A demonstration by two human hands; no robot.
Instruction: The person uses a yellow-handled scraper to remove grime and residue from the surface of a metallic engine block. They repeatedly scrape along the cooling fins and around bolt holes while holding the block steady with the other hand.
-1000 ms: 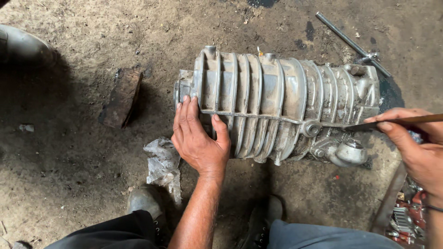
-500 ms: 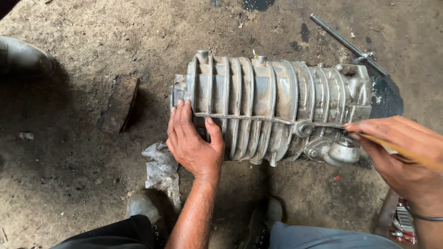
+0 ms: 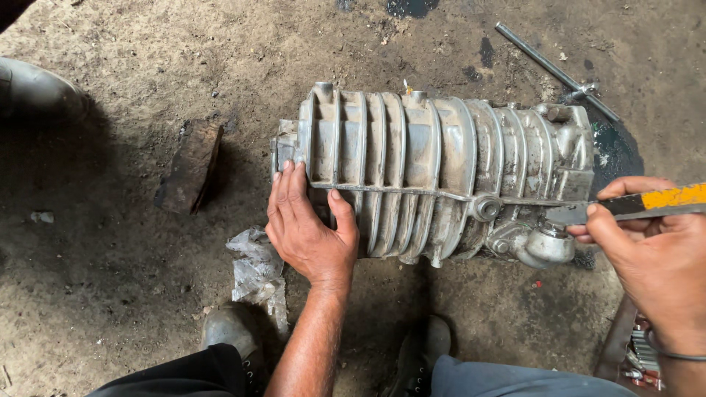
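A ribbed grey metal gearbox casing (image 3: 434, 165) lies on its side on the dirt floor. My left hand (image 3: 305, 228) rests flat against its near left end, fingers spread over the ribs. My right hand (image 3: 651, 254) is at the casing's right end and grips a flat blade tool (image 3: 632, 204) with a yellow and black handle. The blade tip touches the casing near a round boss (image 3: 550, 246) at the lower right corner.
A long metal rod (image 3: 551, 70) lies at the upper right by a dark oil patch. A rusty block (image 3: 190, 165) sits to the left, crumpled plastic (image 3: 254, 268) by my left shoe (image 3: 232, 331). Small parts lie in a tray (image 3: 636, 353) at the lower right.
My right hand has moved in toward the casing's right end, bringing the tool tip onto it. My left hand stays pressed on the casing.
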